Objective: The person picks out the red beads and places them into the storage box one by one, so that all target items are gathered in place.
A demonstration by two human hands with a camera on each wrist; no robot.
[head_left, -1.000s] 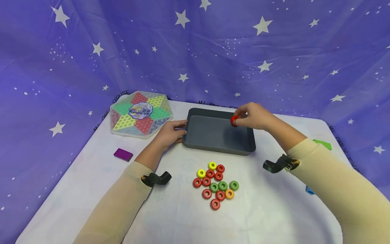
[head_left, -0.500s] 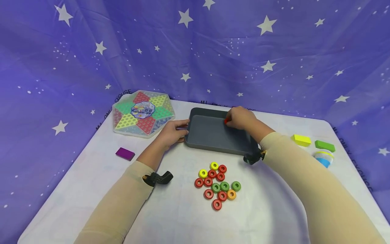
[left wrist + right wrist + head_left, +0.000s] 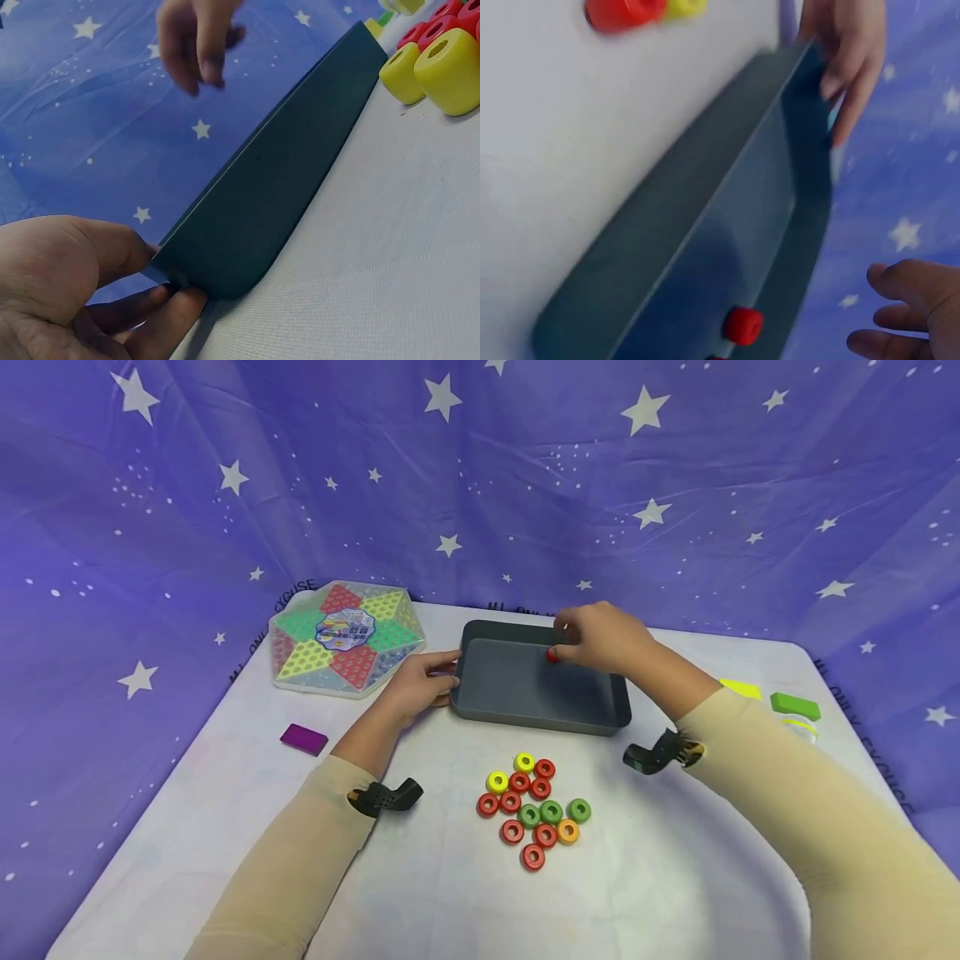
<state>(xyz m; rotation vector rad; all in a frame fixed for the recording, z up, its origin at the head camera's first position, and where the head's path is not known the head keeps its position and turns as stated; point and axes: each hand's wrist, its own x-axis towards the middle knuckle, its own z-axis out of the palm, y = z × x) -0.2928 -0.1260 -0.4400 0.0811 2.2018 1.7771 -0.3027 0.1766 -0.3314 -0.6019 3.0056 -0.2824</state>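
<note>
A dark grey rectangular tray (image 3: pixel 502 685) lies on the white-covered table. My left hand (image 3: pixel 416 689) grips its left end; in the left wrist view the thumb of this hand (image 3: pixel 60 262) is at the rim and the fingers are against the outer wall. Over the tray's right half is my right hand (image 3: pixel 603 639). A red ring-shaped bead (image 3: pixel 743 325) rests on the tray floor in the right wrist view, with part of another red piece cut off at the bottom edge. My right hand (image 3: pixel 922 300) there is apart from them, fingers spread and holding nothing.
Several loose ring beads, red (image 3: pixel 523 859), yellow, green and orange, lie in front of the tray. A hexagonal Chinese checkers board (image 3: pixel 307 660) is at back left, a purple block (image 3: pixel 303 740) below it. Yellow (image 3: pixel 741 689) and green (image 3: pixel 795 706) blocks lie right, near a partly hidden white-and-yellow object.
My right hand has carried a red ring bead leftward into the tray and let it go, then lifted slightly away. My left hand has kept its grip on the tray.
</note>
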